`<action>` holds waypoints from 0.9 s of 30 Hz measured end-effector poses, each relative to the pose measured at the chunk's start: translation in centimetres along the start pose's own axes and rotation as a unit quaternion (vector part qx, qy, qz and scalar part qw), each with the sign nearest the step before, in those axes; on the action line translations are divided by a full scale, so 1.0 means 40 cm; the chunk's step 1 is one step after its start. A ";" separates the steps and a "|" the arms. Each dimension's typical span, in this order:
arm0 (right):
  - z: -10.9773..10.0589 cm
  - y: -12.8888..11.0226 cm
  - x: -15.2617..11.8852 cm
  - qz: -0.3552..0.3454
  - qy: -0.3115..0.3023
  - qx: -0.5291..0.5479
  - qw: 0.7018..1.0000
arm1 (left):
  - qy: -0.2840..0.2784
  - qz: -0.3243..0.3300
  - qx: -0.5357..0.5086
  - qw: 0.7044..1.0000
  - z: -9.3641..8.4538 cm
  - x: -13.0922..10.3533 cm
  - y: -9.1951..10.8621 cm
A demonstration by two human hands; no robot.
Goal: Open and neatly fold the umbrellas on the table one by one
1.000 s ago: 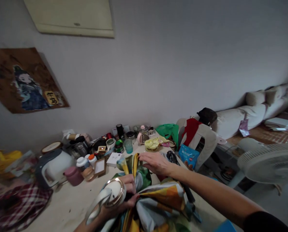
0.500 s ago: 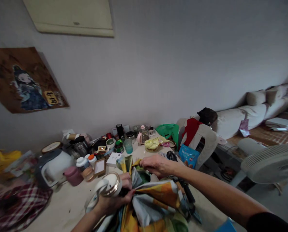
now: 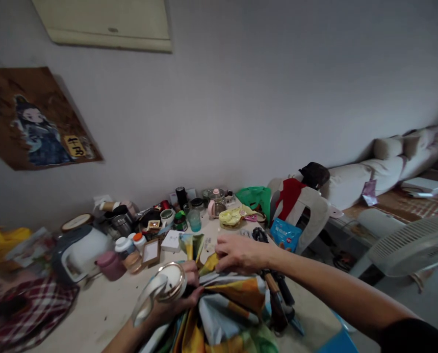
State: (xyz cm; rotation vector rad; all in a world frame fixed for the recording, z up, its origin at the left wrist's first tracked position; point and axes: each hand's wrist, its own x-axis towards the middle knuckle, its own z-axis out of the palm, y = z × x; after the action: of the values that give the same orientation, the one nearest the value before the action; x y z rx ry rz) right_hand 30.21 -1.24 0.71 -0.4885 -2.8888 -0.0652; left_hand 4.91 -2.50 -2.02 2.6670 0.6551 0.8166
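Note:
A bunched cloth [image 3: 222, 314], patterned in yellow, orange, green and pale grey, fills the lower middle of the view. My left hand [image 3: 184, 294] is closed round its gathered folds. Close by that hand is a white round object with a gold rim [image 3: 171, 281] and a pale strap, partly covering the hand and wrist. On the right, my right hand [image 3: 235, 252] pinches a yellow edge of the same cloth, just above the main bunch. A strip of cloth stands up between the two hands. Dark-handled tools [image 3: 277, 299] lie right of the cloth.
Behind the hands are a white box [image 3: 171, 241], a bluish glass [image 3: 194, 220], a pink-lidded glass pot [image 3: 217, 203] and a yellow crumpled bag [image 3: 231, 217]. A kettle [image 3: 81, 252] and pink jar [image 3: 110, 265] stand left. A blue pouch [image 3: 285, 234], chair and fan [image 3: 413, 247] are right.
My right hand has shifted slightly, pulling the yellow cloth edge up. The cloth's folds have changed shape, showing more of the tools. The view has shifted a little.

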 end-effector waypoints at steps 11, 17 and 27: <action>0.035 0.049 -0.038 0.163 -0.037 -0.070 0.983 | 0.036 0.022 -0.001 0.999 -0.004 0.012 0.015; -0.038 0.082 -0.078 0.099 0.030 0.000 0.995 | 0.029 0.001 0.013 0.999 0.009 -0.014 -0.017; -0.011 0.053 -0.045 0.198 0.039 0.186 0.962 | -0.042 -0.057 0.015 0.997 0.028 -0.001 0.012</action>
State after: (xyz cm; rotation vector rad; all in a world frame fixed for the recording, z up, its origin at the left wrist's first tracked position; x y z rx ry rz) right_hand 32.67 0.16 0.77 -0.9434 -2.5787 0.4964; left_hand 5.68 -3.07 -2.76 2.6459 0.7945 0.6660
